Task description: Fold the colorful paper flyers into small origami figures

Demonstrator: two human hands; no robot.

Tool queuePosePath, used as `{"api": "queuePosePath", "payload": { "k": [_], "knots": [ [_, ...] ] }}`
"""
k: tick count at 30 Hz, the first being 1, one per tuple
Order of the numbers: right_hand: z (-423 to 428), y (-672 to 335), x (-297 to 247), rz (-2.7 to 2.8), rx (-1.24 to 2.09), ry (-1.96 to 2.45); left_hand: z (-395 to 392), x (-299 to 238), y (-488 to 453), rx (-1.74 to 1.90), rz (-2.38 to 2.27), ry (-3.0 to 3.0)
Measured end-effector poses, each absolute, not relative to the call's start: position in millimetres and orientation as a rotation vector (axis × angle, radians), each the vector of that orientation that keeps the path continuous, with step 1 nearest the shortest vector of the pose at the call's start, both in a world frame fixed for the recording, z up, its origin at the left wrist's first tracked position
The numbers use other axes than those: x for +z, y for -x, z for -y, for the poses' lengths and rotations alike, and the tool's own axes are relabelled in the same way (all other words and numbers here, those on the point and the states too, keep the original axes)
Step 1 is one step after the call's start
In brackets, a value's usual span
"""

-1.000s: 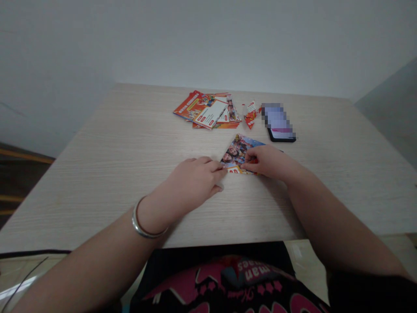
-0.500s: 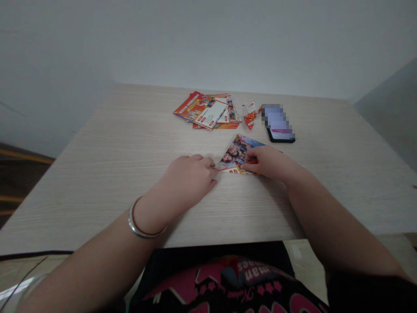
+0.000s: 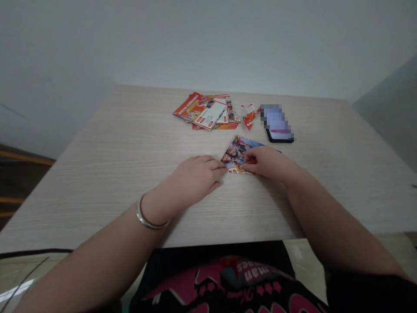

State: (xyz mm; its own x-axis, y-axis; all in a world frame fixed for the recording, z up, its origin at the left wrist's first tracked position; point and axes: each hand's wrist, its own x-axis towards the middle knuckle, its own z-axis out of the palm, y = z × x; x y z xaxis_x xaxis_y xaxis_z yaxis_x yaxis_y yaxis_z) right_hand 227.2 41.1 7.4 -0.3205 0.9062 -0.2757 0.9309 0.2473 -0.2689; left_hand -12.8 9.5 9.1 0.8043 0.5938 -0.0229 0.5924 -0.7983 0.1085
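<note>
- Two hands on one sheet. Right hand [image 3: 269, 161]: fingers bent, thumb and forefinger tips close together on the sheet; cannot tell whether they pinch the paper or only press it.
- Left hand [image 3: 198, 178]: laid low, fingers long and close together, fingertips touching the sheet's near left corner; thumb slightly apart, nearer the body.
- One folded-looking printed sheet [image 3: 239, 145], flat on the table between the hands, right of the table's middle. Blue picture with two printed figures; white and yellow strip with red marks along the near edge. Right portion hidden under the right hand.
- One silver bangle [image 3: 140, 214], left wrist.
- One loose pile of leaflets [image 3: 203, 114], beyond the sheet and to its left. Red, orange and white print; several overlapping, exact count unclear from the edges.
- One crumpled red-and-white scrap [image 3: 249, 119], just right of the pile, partly see-through.
- One phone [image 3: 276, 124], dark-edged, screen up and blurred, close beside the scrap's right end.
- One pale wood-grain table [image 3: 130, 152] under all of these, its far edge by the wall [image 3: 211, 43].
- One black shirt [image 3: 237, 278] with pink print, below the near edge.
</note>
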Motion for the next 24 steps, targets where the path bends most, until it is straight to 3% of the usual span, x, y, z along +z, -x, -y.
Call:
{"api": "queuePosePath", "payload": {
  "k": [24],
  "knots": [
    [-47, -235, 3, -2.587, -0.601, -1.750, 1, 10, 6, -0.045, -0.972, -2.861]
  ]
}}
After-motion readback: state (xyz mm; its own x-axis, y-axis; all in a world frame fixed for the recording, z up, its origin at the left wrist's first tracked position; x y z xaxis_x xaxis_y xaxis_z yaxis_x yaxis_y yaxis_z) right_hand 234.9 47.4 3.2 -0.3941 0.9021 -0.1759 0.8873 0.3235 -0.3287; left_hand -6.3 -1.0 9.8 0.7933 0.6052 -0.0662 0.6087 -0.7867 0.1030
